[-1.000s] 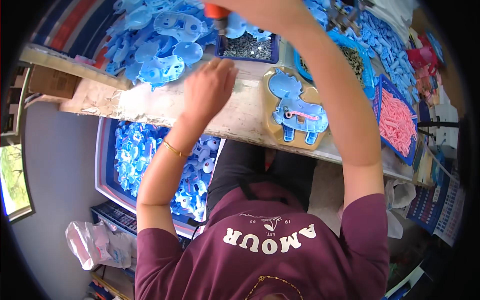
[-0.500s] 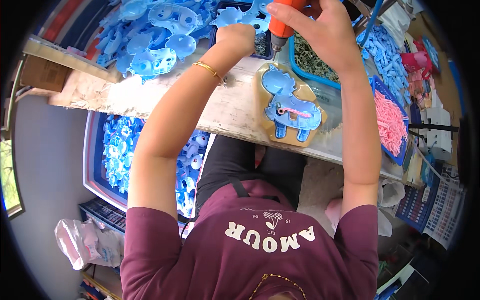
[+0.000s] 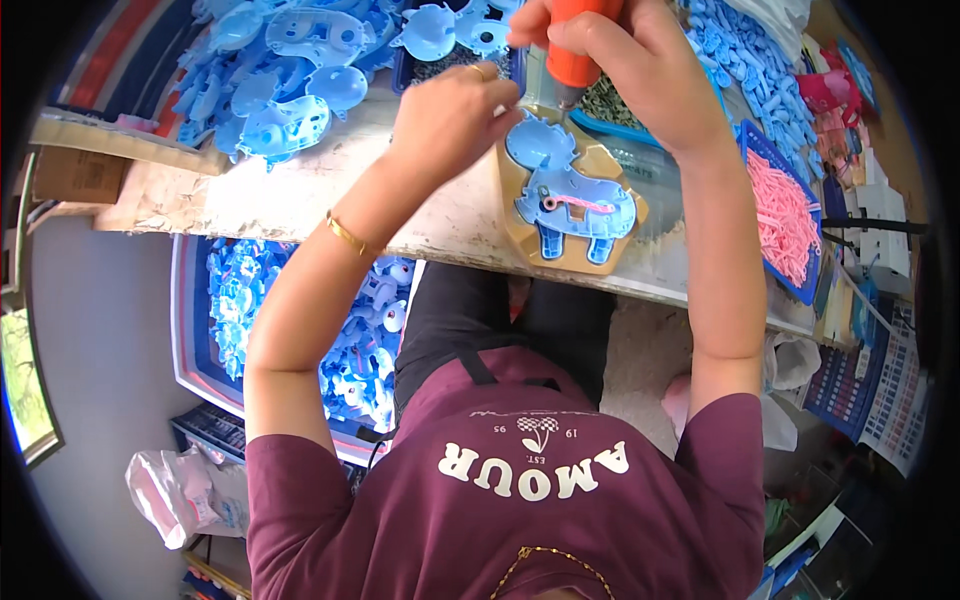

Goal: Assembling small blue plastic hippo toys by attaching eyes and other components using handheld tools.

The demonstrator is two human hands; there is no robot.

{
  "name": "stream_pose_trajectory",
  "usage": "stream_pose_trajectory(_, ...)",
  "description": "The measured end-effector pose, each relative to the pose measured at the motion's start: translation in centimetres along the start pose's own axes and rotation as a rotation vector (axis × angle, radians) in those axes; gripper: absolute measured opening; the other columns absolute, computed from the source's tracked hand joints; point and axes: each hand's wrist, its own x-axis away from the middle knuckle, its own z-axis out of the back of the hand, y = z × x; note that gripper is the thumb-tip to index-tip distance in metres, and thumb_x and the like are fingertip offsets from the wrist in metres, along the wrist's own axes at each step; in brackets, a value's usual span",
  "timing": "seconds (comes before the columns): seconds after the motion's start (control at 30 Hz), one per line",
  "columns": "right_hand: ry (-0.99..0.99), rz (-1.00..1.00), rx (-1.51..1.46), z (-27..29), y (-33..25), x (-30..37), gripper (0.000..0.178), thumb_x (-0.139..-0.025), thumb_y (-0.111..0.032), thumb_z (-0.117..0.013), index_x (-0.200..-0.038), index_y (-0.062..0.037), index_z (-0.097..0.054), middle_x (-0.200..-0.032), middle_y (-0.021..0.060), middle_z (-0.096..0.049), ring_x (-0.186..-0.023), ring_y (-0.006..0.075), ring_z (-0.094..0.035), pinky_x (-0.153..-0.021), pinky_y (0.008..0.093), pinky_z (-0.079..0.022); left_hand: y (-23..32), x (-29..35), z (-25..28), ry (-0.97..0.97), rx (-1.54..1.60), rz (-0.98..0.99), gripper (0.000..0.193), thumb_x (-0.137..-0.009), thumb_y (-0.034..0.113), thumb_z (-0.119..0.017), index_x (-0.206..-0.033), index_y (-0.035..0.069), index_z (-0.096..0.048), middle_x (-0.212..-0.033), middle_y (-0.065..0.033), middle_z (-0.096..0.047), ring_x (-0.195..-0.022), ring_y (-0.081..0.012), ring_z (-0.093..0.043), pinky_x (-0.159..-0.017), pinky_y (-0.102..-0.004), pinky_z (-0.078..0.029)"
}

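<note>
My right hand (image 3: 645,70) is wrapped round an orange electric screwdriver (image 3: 574,66), its metal tip pointing down at the edge of a tan holding block (image 3: 618,165). In the block lies a blue animal-shaped plastic toy shell (image 3: 590,188), hollow side up, with a pink strip (image 3: 585,204) and a small round part inside it. My left hand (image 3: 455,120) is left of the block, near a dark tray (image 3: 402,72) of small metal pieces. Its fingers are drawn together; whatever they hold is too small to make out.
Blue plastic shells (image 3: 285,125) are heaped at the far left, some resting over the dark tray. A teal-rimmed basket (image 3: 600,128) of small metal pieces stands behind the block. A blue basket (image 3: 822,262) holds pink strips at right. Below the bench, a large bin (image 3: 190,335) holds blue parts.
My left hand has come out of the dark tray, toward me and nearer the block. The screwdriver's tip has moved right and down, closer to the block.
</note>
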Motion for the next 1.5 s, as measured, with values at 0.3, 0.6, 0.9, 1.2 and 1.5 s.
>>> stream_pose_trajectory(0.3,0.101,0.049,-0.152,-1.3,0.7,3.4,0.038,-0.088,-0.004,-0.063,-0.122,0.0049,-0.050,-0.075,0.0048,-0.061,-0.058,0.0088,-0.055,-0.053,0.0228,-0.042,5.3,2.5,-0.6,-0.005,0.452,0.021,0.011,-0.080,0.026,-0.079,-0.085,0.017,-0.074,-0.087,0.0008,-0.069,-0.084,-0.0247,-0.066,-0.068,-0.0386,-0.055)
stream_pose_trajectory(0.6,0.116,0.130,-0.221,-0.9,1.6,4.1,0.034,-0.088,-0.003,-0.064,-0.118,0.0056,-0.051,-0.072,0.0032,-0.060,-0.056,0.0076,-0.054,-0.051,0.0211,-0.040,6.6,2.9,-0.8,-0.090,0.638,0.119,0.015,-0.080,0.026,-0.080,-0.087,0.015,-0.074,-0.086,0.0004,-0.071,-0.085,-0.0243,-0.065,-0.071,-0.0388,-0.055)
stream_pose_trajectory(0.9,0.326,0.027,-0.117,1.2,4.4,7.0,0.029,-0.088,-0.001,-0.067,-0.114,0.0027,-0.053,-0.070,0.0020,-0.059,-0.051,0.0077,-0.053,-0.046,0.0213,-0.039,7.5,4.0,-1.4,0.006,0.405,-0.130,0.031,-0.078,0.027,-0.080,-0.104,0.012,-0.072,-0.108,-0.0011,-0.070,-0.100,-0.0229,-0.063,-0.081,-0.0360,-0.054)
stream_pose_trajectory(1.2,0.339,0.046,-0.205,2.3,7.1,7.5,0.031,-0.088,-0.001,-0.066,-0.116,-0.0001,-0.052,-0.071,0.0027,-0.057,-0.048,0.0072,-0.050,-0.042,0.0210,-0.036,7.9,4.7,-3.0,-0.024,0.266,-0.211,0.025,-0.082,0.027,-0.076,-0.100,0.010,-0.073,-0.104,-0.0008,-0.071,-0.099,-0.0218,-0.064,-0.088,-0.0363,-0.051)
stream_pose_trajectory(1.5,0.373,0.039,-0.186,2.4,8.0,8.1,0.031,-0.085,-0.003,-0.067,-0.112,-0.0015,-0.051,-0.069,0.0039,-0.058,-0.049,0.0083,-0.051,-0.043,0.0227,-0.040,8.1,4.8,-3.0,-0.042,0.244,-0.193,0.025,-0.082,0.031,-0.075,-0.098,0.011,-0.074,-0.097,0.0003,-0.071,-0.091,-0.0204,-0.063,-0.087,-0.0348,-0.050)
